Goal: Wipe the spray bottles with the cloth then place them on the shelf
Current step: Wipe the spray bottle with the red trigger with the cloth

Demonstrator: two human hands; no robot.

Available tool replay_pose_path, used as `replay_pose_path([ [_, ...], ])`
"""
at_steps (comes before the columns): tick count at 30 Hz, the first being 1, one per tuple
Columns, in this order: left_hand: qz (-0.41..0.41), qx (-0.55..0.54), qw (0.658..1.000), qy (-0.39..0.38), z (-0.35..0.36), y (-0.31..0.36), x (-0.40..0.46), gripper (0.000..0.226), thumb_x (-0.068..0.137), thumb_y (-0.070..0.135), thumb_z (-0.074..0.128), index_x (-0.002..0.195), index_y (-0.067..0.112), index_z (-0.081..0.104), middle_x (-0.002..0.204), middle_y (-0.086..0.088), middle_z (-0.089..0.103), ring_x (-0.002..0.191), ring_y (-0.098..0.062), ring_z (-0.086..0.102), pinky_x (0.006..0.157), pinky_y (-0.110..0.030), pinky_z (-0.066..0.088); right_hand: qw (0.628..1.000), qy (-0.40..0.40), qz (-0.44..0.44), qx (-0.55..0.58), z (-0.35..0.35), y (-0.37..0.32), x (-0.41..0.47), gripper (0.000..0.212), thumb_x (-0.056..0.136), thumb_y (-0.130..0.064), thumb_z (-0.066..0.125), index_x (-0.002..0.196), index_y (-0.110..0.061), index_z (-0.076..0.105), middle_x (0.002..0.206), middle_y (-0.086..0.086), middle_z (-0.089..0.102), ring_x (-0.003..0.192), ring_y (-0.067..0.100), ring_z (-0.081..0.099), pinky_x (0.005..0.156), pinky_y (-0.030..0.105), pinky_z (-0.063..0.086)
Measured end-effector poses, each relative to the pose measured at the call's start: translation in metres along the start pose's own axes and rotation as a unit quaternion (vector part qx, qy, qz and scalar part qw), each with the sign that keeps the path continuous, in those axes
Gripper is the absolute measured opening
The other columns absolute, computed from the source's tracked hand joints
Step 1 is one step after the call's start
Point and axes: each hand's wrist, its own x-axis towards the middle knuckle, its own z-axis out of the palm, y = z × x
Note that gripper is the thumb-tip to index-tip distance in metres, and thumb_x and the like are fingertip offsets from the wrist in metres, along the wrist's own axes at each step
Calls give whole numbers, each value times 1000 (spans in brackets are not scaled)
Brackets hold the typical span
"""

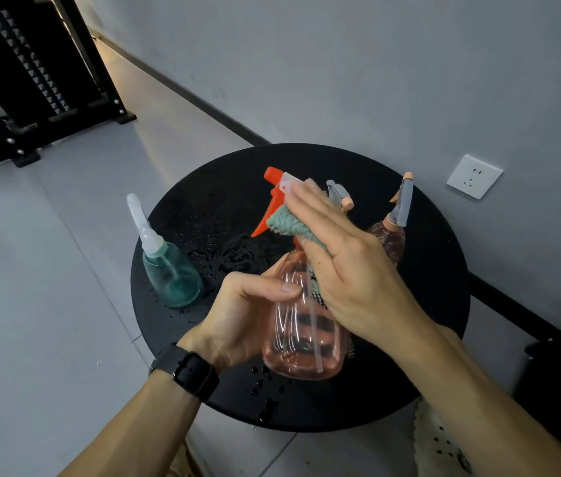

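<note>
My left hand [248, 311] grips a clear pink spray bottle [301, 342] with an orange trigger head, held above the round black table [410, 356]. My right hand [344, 263] lies over the bottle's neck with fingers nearly straight and presses a teal cloth [287, 224] against it. A teal spray bottle [172, 275] with a white nozzle stands on the table's left edge. Behind my right hand stand two more pinkish bottles with grey and peach heads [398, 218], partly hidden.
Water drops and a wet patch [234, 249] lie on the table top. A black metal shelf [31, 84] stands on the floor at the far left. The grey wall with a white socket [474, 176] is right behind the table.
</note>
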Motion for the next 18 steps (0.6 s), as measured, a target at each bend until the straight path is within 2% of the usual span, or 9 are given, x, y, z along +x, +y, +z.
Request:
replay_pose_path([
  [5,20,8,998,52,-4,2,1,64,57,11,81,121,11,68,112,-21,68,98,-39,68,82,-54,56,1000,-17,9,12,6,2,-4,47,100,-4,43,145,-13,40,154,-8,34,143,-6,16,115,11,14],
  [8,25,73,989,125,-6,0,3,57,69,8,66,126,12,63,119,-22,66,107,-41,65,84,-54,57,998,-15,40,41,12,5,-9,46,100,-3,44,144,-13,42,153,-6,36,142,-7,20,114,11,17],
  [10,42,113,978,172,-7,0,6,59,72,9,65,131,16,58,122,-19,66,106,-39,67,80,-51,57,995,13,69,70,13,7,-10,46,99,-2,45,144,-13,42,152,-4,37,141,-5,24,114,13,21],
  [12,57,191,956,216,-8,-1,8,59,70,15,70,128,26,58,115,-11,71,98,-32,71,78,-48,55,989,65,94,93,9,9,-8,46,100,-3,45,144,-14,42,152,-4,38,140,-3,27,115,18,26],
  [14,63,336,899,274,-7,-2,8,59,69,27,76,124,37,56,105,2,73,90,-20,74,81,-43,54,977,129,123,118,3,11,-4,45,100,-6,44,144,-16,42,151,-6,38,139,0,31,112,29,36],
  [16,70,464,822,322,-6,-7,9,60,73,41,81,125,45,51,100,12,71,85,-7,72,78,-29,55,963,184,146,132,-4,12,0,44,101,-8,44,143,-18,43,150,-6,40,138,5,38,108,36,43],
  [18,69,557,744,361,-4,-13,11,67,73,53,79,130,49,45,103,18,67,88,-2,66,75,-21,52,956,222,155,114,-9,15,2,42,101,-10,45,143,-19,45,149,-6,43,137,8,41,108,32,43],
])
